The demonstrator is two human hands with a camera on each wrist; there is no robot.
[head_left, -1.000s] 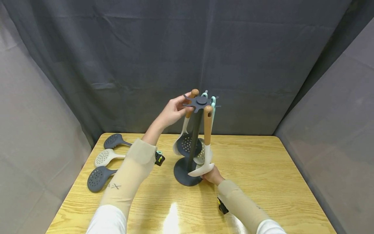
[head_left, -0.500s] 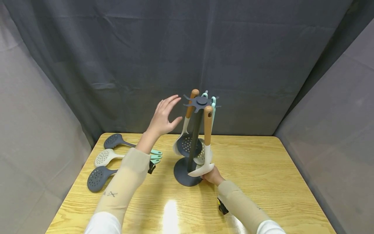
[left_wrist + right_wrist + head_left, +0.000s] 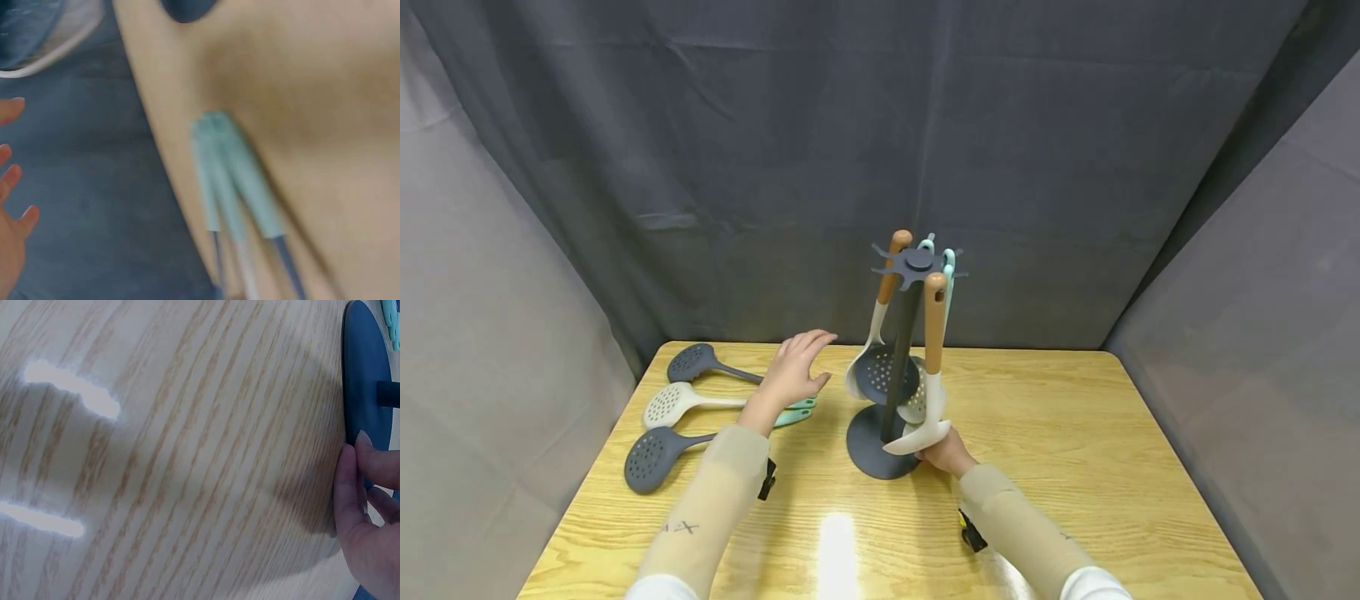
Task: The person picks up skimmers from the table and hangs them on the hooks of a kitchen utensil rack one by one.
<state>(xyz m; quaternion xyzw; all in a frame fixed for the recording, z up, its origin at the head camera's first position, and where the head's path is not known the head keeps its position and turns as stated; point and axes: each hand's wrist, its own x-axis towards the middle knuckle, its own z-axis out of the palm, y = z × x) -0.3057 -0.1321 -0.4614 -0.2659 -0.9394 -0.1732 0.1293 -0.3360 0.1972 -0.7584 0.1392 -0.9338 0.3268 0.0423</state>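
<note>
A dark utensil stand (image 3: 870, 450) with a hooked top stands mid-table. My right hand (image 3: 947, 452) pinches its round base at the rim, thumb on top in the right wrist view. On the hooks hang a white ladle with a wooden handle (image 3: 935, 321), another wooden-handled white utensil (image 3: 889, 279) and teal-handled ones, including a dark skimmer (image 3: 874, 375). My left hand (image 3: 788, 373), fingers spread and holding nothing, is over the handle ends of three skimmers lying at the left: dark (image 3: 691, 362), white (image 3: 666, 406) and dark (image 3: 652, 460). Their teal handles (image 3: 215, 162) converge, blurred in the left wrist view.
The wooden table (image 3: 1045, 433) ends at a back edge against a dark curtain (image 3: 790, 167). Grey cloth walls (image 3: 1262, 333) close in both sides. Glare from a light shows on the tabletop near the front.
My left hand has let go of the wooden-handled utensil on the stand and moved down and left to the lying skimmers. My right hand stays at the base.
</note>
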